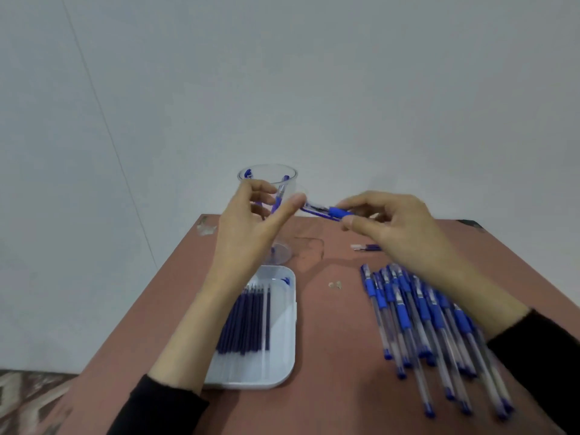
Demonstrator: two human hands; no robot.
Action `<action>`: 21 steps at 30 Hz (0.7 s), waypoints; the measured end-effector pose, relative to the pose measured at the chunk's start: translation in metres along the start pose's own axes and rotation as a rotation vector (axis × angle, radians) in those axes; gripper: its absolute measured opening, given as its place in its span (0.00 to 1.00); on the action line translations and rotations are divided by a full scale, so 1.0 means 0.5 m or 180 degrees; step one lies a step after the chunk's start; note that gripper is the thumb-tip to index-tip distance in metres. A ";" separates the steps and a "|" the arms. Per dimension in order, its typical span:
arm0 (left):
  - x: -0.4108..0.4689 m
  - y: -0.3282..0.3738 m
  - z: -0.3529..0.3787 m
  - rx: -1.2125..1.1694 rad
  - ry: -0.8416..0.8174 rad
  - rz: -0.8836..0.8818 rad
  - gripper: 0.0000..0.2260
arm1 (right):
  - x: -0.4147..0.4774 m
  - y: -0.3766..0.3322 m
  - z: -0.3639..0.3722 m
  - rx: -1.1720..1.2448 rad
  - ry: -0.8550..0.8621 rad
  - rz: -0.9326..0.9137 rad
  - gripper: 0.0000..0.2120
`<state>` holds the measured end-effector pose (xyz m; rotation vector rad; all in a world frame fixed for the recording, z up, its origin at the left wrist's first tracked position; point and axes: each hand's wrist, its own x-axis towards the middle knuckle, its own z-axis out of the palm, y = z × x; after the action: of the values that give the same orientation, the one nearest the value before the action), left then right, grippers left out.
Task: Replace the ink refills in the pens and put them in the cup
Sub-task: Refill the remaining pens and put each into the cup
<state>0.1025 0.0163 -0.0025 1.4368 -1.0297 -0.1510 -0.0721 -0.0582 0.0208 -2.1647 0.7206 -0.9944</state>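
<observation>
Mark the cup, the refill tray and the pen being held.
cup (294,178), head view, right side of clear rim.
refill tray (282,340), head view, bare white floor near right wall.
held pen (337,211), head view, blue grip.

Open lane down the middle of the table (329,356).
White tray (282,340) borders it left, spread pens (423,315) right; at centre frame the left hand (251,221), right hand (395,227) and held pen (326,211) hang across the cup (267,178) front.
</observation>
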 end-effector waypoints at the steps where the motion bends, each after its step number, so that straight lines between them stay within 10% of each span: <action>1: 0.010 -0.001 -0.007 -0.0064 0.0096 -0.0002 0.16 | 0.020 -0.020 -0.003 0.0156 -0.0032 0.0003 0.10; 10: 0.083 -0.039 -0.034 0.0641 -0.0270 -0.0175 0.49 | 0.224 -0.116 0.054 0.1743 0.0262 -0.0019 0.06; 21: 0.103 -0.065 -0.026 0.0468 -0.0361 -0.0266 0.50 | 0.269 -0.077 0.176 0.0224 -0.0298 0.0356 0.11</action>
<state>0.1567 -0.0139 -0.0025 1.6208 -1.0918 -0.2235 0.0823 -0.0986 0.0648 -2.0717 0.7423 -0.8430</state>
